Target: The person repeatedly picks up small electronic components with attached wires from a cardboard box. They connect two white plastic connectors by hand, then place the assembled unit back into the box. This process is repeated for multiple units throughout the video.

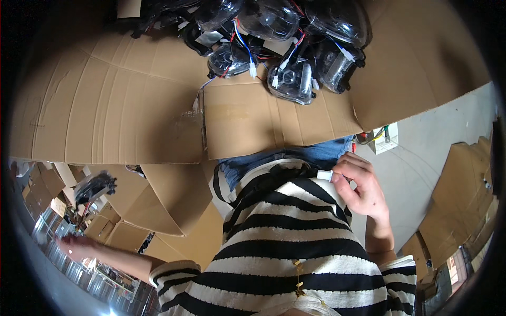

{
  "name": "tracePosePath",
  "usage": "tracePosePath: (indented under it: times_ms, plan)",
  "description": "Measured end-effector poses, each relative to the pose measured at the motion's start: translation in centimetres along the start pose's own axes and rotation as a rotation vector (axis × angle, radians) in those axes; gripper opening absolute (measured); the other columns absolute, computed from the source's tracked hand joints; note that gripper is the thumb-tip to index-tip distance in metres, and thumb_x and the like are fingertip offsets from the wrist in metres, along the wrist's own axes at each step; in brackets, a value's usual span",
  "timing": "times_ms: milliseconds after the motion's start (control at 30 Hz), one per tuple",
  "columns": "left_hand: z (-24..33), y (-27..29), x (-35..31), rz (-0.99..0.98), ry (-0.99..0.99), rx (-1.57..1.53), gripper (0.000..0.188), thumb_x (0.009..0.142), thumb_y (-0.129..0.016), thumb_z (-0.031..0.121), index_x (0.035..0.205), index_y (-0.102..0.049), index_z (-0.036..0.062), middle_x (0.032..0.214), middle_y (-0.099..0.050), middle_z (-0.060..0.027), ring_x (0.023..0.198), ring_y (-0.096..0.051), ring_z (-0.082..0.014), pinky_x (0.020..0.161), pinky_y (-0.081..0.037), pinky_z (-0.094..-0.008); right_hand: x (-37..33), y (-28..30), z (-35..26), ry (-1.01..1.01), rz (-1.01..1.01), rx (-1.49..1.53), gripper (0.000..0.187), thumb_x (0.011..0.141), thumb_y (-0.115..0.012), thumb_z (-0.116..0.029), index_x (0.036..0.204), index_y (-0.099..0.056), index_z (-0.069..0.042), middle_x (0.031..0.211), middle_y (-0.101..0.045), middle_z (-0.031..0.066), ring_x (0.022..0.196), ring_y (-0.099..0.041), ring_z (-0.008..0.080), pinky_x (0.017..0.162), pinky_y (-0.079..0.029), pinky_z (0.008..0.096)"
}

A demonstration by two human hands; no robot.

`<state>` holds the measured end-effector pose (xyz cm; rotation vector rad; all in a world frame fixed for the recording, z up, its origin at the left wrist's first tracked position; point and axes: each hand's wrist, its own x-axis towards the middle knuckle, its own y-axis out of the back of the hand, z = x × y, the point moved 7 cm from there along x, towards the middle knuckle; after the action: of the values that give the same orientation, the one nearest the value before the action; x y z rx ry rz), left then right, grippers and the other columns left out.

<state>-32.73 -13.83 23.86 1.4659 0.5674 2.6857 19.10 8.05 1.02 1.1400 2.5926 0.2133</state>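
My right hand (pixel 360 185) is closed at my waist, with thumb and fingers pinching a white plug connector (pixel 323 175) in front of the striped shirt. Out to the left reaches my left hand (pixel 79 247), its fingers small and blurred, so their pose is unclear. Just above that hand is a dark lamp unit (pixel 95 188) with a clear cover and a thin red wire; a gap shows between the two. Ahead of me, several clear-covered lamp units (pixel 290 79) with coloured wires and white connectors lie piled on cardboard (pixel 237 118).
Cardboard flaps (pixel 121 105) spread across the left and right of the work surface. Below them at left stands an open carton (pixel 174 195), with more boxes behind. A white box with coloured wires (pixel 386 138) is beyond my right hand. Cardboard sheets (pixel 453 195) stand at far right.
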Motion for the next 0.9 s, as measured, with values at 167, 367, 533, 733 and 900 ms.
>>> tracePosePath:
  times_ms: [167,367,533,733,900]
  plan:
    - [-21.1,-5.6,-9.4,-0.615,0.409,0.333,0.023,0.083,-0.051,0.023,0.093,-0.057,0.0031,0.074,-0.054,-0.0019,0.067,-0.048,-0.0103,0.059,-0.04,-0.0238,-0.2,-0.1,-0.3,-0.02,0.001,-0.037,0.001,0.068,-0.052,-0.001,0.068,-0.051,0.0,0.062,-0.05,0.0102,0.058,-0.047,0.0264,0.055,-0.037,0.0329]
    - [-11.6,-10.8,-20.1,-1.185,0.249,0.556,0.019,0.082,-0.052,0.017,0.076,-0.054,-0.0013,0.062,-0.052,-0.006,0.062,-0.046,-0.0096,0.057,-0.038,-0.0234,-0.4,0.2,0.4,-0.079,0.029,-0.063,0.001,0.068,-0.051,0.0,0.067,-0.051,0.0,0.062,-0.049,0.0099,0.059,-0.047,0.0268,0.056,-0.038,0.033]
    - [8.1,-15.9,-24.5,-1.187,0.139,0.189,0.012,0.074,-0.058,0.009,0.068,-0.053,-0.0004,0.055,-0.047,-0.0056,0.054,-0.045,-0.0139,0.052,-0.037,-0.0236,0.4,-0.5,0.6,-0.105,-0.005,-0.087,0.002,0.068,-0.052,-0.001,0.067,-0.051,0.0,0.062,-0.05,0.01,0.059,-0.047,0.0269,0.056,-0.039,0.033]
    - [5.2,-30.2,-36.6,-1.485,-0.653,0.631,0.017,0.075,-0.054,0.022,0.077,-0.058,0.006,0.082,-0.058,-0.0082,0.077,-0.057,-0.024,0.062,-0.045,-0.037,0.4,-0.3,-0.6,-0.036,0.026,-0.119,0.001,0.068,-0.053,-0.001,0.068,-0.052,0.0,0.063,-0.05,0.0104,0.059,-0.047,0.0267,0.055,-0.038,0.0333]
    - [2.4,-32.5,-39.3,-1.685,-0.806,0.816,0.015,0.076,-0.047,0.016,0.078,-0.059,0.007,0.078,-0.06,-0.0086,0.073,-0.059,-0.0222,0.062,-0.044,-0.0366,0.0,-0.4,0.1,-0.067,0.033,-0.105,0.002,0.068,-0.053,-0.001,0.069,-0.052,0.0,0.063,-0.05,0.0108,0.059,-0.047,0.0269,0.054,-0.038,0.0335]
